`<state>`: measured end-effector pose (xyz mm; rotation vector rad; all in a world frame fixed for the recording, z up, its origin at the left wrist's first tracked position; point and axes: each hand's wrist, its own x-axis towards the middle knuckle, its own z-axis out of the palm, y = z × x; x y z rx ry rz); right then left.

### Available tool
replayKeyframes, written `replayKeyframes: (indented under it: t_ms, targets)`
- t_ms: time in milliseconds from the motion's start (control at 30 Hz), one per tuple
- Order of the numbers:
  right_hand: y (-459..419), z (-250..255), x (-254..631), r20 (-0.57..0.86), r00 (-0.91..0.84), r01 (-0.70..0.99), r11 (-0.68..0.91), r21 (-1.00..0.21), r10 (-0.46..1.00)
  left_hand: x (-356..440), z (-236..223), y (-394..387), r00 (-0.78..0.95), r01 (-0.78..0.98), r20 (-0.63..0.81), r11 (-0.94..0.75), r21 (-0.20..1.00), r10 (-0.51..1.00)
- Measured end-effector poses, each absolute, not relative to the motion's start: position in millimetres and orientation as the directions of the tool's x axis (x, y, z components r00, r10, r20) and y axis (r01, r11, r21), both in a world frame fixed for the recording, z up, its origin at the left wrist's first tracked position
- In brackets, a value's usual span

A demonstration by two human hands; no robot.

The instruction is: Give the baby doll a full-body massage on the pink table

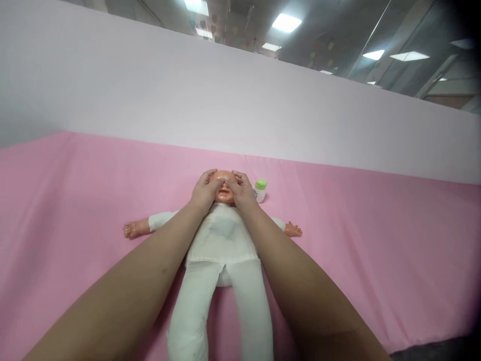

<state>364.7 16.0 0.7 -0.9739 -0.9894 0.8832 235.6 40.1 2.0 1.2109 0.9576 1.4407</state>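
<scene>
1. While the doll (223,233) lies on its back in the middle of the frame, two hands cup its head (224,197).
2. The left hand (205,194) is curved like a bowl, not made into a fist. It goes around the left side of the head, and its thumb lies over the face.
3. The right hand (243,191) does the same on the right side.
4. The thumbs come close together near the nose and hide the eyes. The mouth shows below. I can't tell how hard they press.
5. To do this well, I think both thumbs should be soft and push the same amount. The sides of the hands can keep the head from rolling.
6. It would be good to keep the thumbs off the mouth, and to move both sides together, like a mirror.
7. The doll's arms stretch out left and right on the pink cloth (90,200).
8. A small bottle (260,193) with a green cap stands just beside the right hand, so that elbow and wrist should take care not to bump it.
</scene>
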Motion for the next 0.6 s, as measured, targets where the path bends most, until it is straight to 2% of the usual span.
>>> replayKeyframes:
  t_ms: [133, 233, 433, 600]
  targets:
    - [19.6, 0.9, 366.8, 0.18, 0.27, -0.343, 0.269, -0.9, 0.946, 235.2, 3.1, 42.5, 0.027, -0.259, 0.156, -0.144, 0.955, 0.987]
    - [17.5, 2.5, 369.1, 0.156, 0.226, -0.415, 0.24, -0.878, 0.962, 231.9, 4.4, 43.2, 0.044, -0.303, 0.133, -0.113, 0.946, 0.99]
    - [12.1, 3.7, 369.3, 0.12, 0.164, -0.461, 0.184, -0.868, 0.979, 224.6, 8.3, 42.2, 0.074, -0.392, 0.083, -0.047, 0.919, 0.994]
    - [7.9, 3.8, 368.1, 0.138, 0.098, -0.442, 0.167, -0.881, 0.986, 224.8, 9.0, 36.3, 0.074, -0.413, 0.119, -0.078, 0.908, 0.99]
